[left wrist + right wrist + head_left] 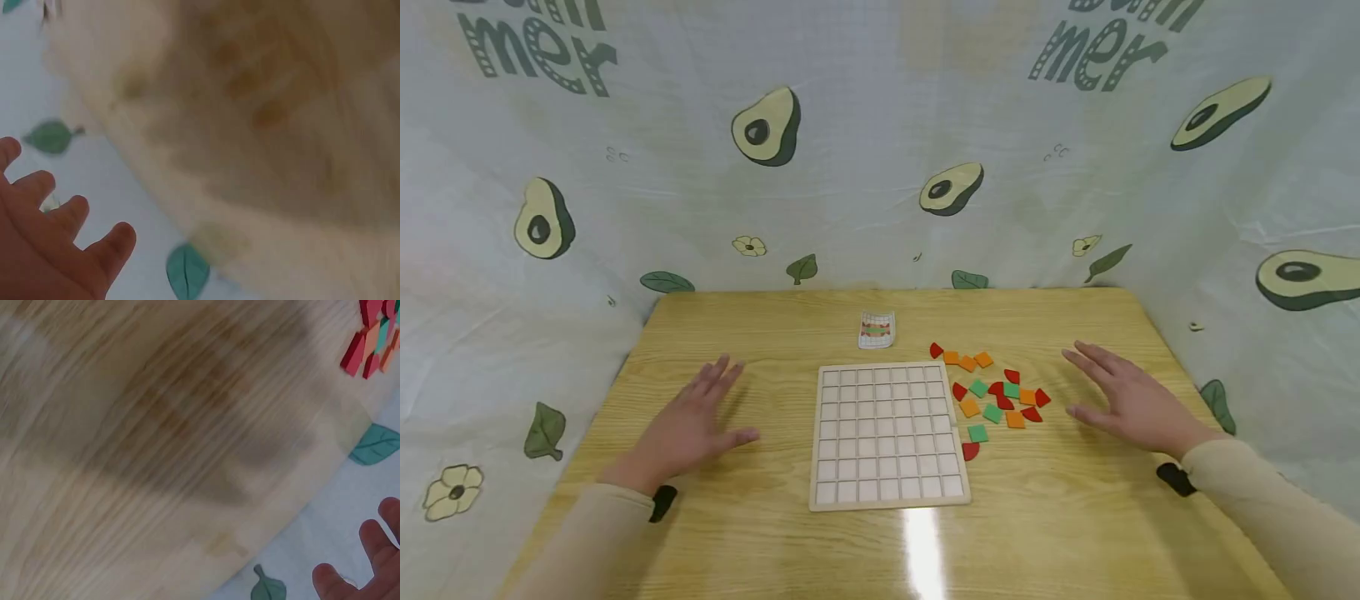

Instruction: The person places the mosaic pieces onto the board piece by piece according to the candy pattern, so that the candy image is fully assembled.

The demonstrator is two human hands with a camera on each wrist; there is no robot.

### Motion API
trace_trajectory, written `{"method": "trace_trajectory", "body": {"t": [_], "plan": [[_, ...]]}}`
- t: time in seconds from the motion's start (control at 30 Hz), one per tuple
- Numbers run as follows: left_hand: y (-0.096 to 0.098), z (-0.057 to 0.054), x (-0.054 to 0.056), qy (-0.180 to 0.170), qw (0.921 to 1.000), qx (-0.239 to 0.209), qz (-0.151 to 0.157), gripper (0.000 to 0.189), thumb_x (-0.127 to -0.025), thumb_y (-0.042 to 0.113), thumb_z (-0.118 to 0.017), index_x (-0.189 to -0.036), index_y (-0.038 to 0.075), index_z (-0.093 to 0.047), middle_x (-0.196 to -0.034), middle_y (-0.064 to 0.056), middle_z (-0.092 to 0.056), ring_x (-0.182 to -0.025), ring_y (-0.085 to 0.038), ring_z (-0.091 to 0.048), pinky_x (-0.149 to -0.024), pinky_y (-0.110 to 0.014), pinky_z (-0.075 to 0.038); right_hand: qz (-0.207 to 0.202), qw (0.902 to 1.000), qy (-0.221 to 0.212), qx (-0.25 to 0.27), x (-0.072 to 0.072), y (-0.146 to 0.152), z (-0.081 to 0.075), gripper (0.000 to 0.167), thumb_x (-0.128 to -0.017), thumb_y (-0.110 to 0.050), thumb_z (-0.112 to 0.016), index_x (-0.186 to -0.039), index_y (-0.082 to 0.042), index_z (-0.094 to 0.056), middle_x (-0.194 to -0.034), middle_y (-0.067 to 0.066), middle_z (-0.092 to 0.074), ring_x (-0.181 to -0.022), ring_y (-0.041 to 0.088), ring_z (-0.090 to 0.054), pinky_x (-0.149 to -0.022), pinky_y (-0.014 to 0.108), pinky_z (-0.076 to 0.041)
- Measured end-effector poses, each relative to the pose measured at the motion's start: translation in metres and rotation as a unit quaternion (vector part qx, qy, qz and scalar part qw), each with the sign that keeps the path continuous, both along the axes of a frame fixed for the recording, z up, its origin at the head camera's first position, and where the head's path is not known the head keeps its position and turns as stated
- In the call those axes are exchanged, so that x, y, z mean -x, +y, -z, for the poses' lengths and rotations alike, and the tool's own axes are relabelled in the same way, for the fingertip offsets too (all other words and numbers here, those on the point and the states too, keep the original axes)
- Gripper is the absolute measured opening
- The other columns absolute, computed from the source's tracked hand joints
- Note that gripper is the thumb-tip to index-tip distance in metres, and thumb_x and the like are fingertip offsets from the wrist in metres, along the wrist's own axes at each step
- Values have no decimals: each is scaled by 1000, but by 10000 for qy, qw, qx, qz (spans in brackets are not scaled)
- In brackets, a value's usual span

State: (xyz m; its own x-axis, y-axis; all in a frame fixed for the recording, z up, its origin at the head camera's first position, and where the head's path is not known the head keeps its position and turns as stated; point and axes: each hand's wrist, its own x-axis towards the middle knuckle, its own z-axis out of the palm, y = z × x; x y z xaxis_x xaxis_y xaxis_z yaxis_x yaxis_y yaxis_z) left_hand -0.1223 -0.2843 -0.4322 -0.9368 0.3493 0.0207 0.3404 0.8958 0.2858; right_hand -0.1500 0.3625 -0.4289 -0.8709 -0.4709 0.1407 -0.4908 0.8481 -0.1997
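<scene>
A square white grid board [887, 433] with a pale wooden frame lies flat at the middle of the table. Flat orange squares [1016, 419], green squares [977, 433] and red quarter-round pieces [971, 451] are scattered along its right side, a few touching or overlapping. My left hand [681, 433] is held over the table left of the board, fingers spread, holding nothing. To the right of the pieces, my right hand [1131, 400] hovers with fingers extended and holds nothing. In the right wrist view, several red pieces [354, 354] show at the upper right corner.
Behind the board lies a small pattern card [877, 331] with a grid and a red, orange and green design. A wooden table [760, 550] reaches back to a white cloth [865, 225] printed with avocados. Bright glare [923, 550] falls in front of the board.
</scene>
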Motion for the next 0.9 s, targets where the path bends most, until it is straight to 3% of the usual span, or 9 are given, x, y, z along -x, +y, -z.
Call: {"method": "trace_trajectory", "body": {"t": [0.17,0.33,0.57,0.9], "plan": [[41,20,-7,-180,9989,-122,407,109,-81,74,-63,-161,15,-19,-165,-16,-13,-146,-45,-17,-111,-64,-26,-100,9996,-140,243,1,-20,14,79,-90,-45,-73,-154,-15,-39,-156,14,-35,-134,44,-40,-100,65,-39],[64,29,-13,-288,9973,-218,645,116,-74,77,-68,-160,15,-22,-165,-14,-15,-145,-45,-22,-110,-63,-28,-59,9987,-419,282,5,-38,25,76,-92,-47,-70,-153,-13,-40,-152,15,-41,-132,42,-42,-101,63,-40],[83,35,-18,-397,9965,53,732,131,-59,88,-66,-160,15,-26,-165,-9,-17,-145,-43,-25,-108,-68,-27,-69,9965,-686,475,12,-61,35,72,-92,-46,-71,-150,-12,-45,-145,12,-50,-128,36,-49,-103,58,-42],[92,35,-18,-485,9937,721,715,138,-50,94,-64,-158,16,-30,-163,-1,-24,-145,-42,-25,-108,-70,-25,-261,9969,-652,350,37,-82,31,65,-92,-36,-73,-147,-12,-48,-134,10,-58,-120,34,-55,-100,56,-45]]}}
